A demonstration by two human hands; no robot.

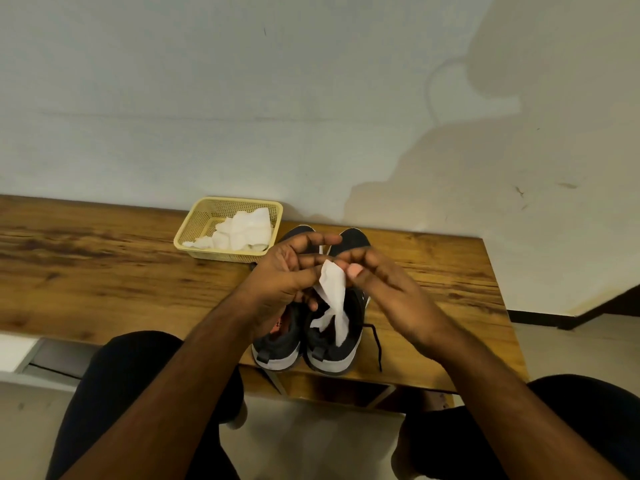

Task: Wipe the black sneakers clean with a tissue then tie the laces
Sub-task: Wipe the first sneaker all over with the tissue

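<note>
Seen from above, looking down at a wooden worktop [104, 271] set against a pale wall. Near the front edge, right of centre, 2 black sneakers [313, 344] with white soles, side by side and touching, heels toward the front edge, toes toward the wall. Loose black lace [377, 344] trailing from the right-hand sneaker across the wood to the front edge, untied. Raised above the sneakers, both hands close together with a white tissue [334, 296] between them. Left hand [280, 282] with its fingers curled round the upper part of the tissue, gripping it, 1 finger stretched out toward the right. Right hand [388, 289] with thumb and fingers bent inward at the tissue's top right corner, seemingly pinching it, though the exact contact is hard to make out. Lower end of the tissue hanging down, twisted, over the opening of the right-hand sneaker. Toward the back edge, just left of the sneakers' toes, a shallow yellow plastic basket [194, 230] holding a heap of crumpled white tissues [242, 230]. Below the front edge, 2 knees in dark clothing, 1 at each side, and pale floor between.
</note>
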